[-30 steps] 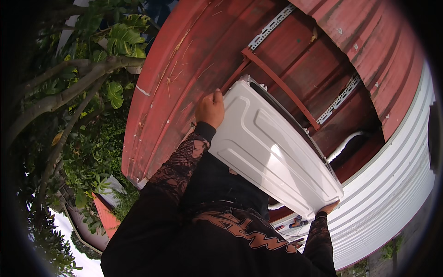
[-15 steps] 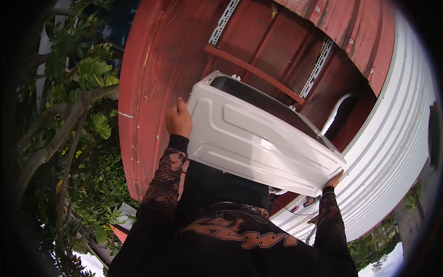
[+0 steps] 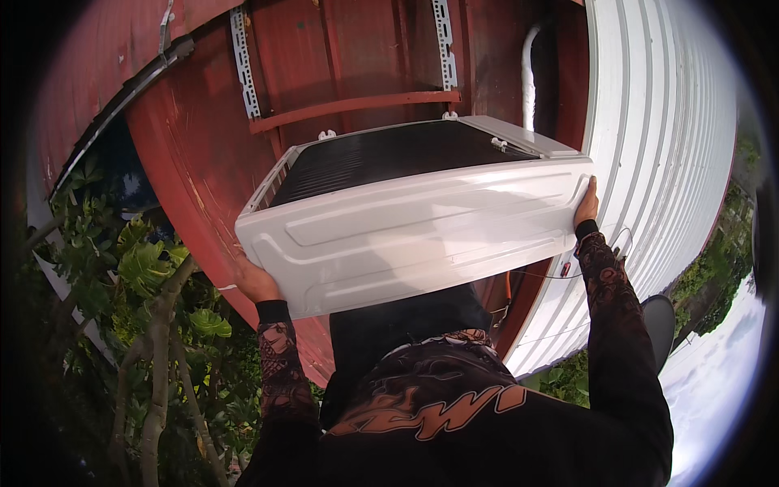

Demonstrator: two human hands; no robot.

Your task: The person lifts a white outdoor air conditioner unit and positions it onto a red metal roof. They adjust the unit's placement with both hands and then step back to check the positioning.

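Observation:
A white air conditioner outdoor unit (image 3: 422, 231) spans the space in front of my body, its embossed panel facing me. Dark fins (image 3: 381, 158) show on its far side, and small white fittings stick out along the edges there. At the lower left corner my left hand (image 3: 256, 280) is closed round the casing, fingertips partly hidden. My right hand (image 3: 586, 203) grips the right end, higher up, its fingers mostly behind the edge. The unit slopes slightly, right end higher.
Beyond the unit, two slotted metal brackets (image 3: 244, 65) stand on the red metal sheeting (image 3: 357, 49), near a red crossbar (image 3: 353, 110). A white-wrapped pipe (image 3: 528, 81) hangs right of them. White corrugated sheeting (image 3: 649, 162) borders the right; branches (image 3: 158, 365) and foliage fill the left.
The view has turned; the unit, earlier sloping down to the right, now lies more level with its right end raised. My right hand is higher and my left lower, both still holding it.

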